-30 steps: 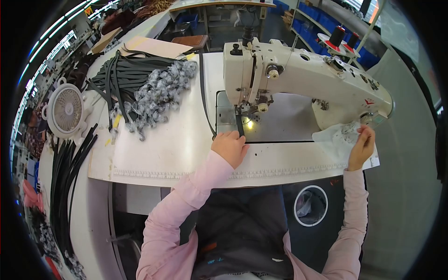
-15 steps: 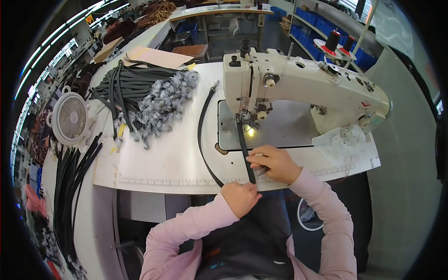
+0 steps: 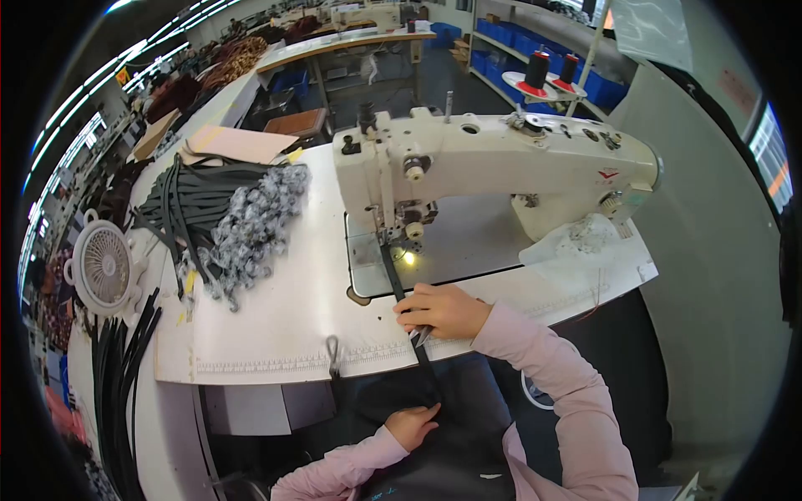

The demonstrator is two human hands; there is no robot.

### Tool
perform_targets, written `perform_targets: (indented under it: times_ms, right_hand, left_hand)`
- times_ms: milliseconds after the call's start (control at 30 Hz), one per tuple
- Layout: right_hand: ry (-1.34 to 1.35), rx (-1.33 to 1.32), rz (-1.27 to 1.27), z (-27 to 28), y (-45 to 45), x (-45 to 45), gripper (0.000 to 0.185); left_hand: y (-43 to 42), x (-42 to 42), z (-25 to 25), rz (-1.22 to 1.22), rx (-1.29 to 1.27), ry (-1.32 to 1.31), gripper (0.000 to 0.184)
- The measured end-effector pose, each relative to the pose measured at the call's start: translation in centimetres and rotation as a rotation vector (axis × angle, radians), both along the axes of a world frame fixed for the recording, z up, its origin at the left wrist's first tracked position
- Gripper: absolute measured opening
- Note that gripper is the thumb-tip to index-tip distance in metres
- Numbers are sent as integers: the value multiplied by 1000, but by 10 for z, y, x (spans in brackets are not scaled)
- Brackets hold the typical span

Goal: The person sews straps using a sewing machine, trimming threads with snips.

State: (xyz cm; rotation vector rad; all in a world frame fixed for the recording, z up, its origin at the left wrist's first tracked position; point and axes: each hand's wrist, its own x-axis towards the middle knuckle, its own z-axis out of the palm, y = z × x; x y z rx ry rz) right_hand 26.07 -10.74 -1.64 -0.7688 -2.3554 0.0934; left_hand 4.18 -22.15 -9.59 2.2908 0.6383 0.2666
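Observation:
A black strap point(image 3: 393, 271) runs from under the presser foot of a white sewing machine point(image 3: 501, 159) toward me and over the table's front edge. My right hand point(image 3: 447, 311) is closed on it in front of the machine bed; a small metal tool point(image 3: 420, 336), its kind unclear, sticks out under the fingers. Below the edge, over my lap, my left hand point(image 3: 411, 426) is closed at the strap's lower stretch, hard to make out against the dark apron. At the table's front edge lies a metal-looking loop end point(image 3: 333, 349) on a black strap.
A pile of black straps point(image 3: 196, 200) with plastic-wrapped ends lies on the left of the table point(image 3: 276, 334). Beside it are a small white fan point(image 3: 107, 265) and more hanging straps point(image 3: 117, 376). Thread cones point(image 3: 537, 71) stand behind the machine. A clear plastic bag point(image 3: 576, 238) lies right.
My left hand has moved down off the table edge toward my lap. The strap's loop end has slid toward me to the front edge. The view has shifted; my right hand stays on the strap.

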Motion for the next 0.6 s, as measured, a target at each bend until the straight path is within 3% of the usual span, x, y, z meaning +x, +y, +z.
perform_targets:
  times_ms: [100,167,233,333,533,600]
  right_hand:
    - [8,14,29,1,-1,0,19]
    - [-4,-1,41,3,-3,1,19]
    - [-28,-26,48,4,-4,1,18]
    - [-17,-42,83,4,-5,-1,18]
    - [-56,-110,99,10,-7,0,19]
    - [-103,-157,81,13,-8,-1,23]
  left_hand:
    - [3,2,-43,220,-788,-338,30]
    - [7,-3,-55,314,-477,-203,19]
    - [12,-2,-15,357,-237,-180,19]
    - [26,-5,-3,226,308,-391,21]
    - [52,-17,72,-127,458,-369,22]
    - [75,-16,97,8,554,-493,19]
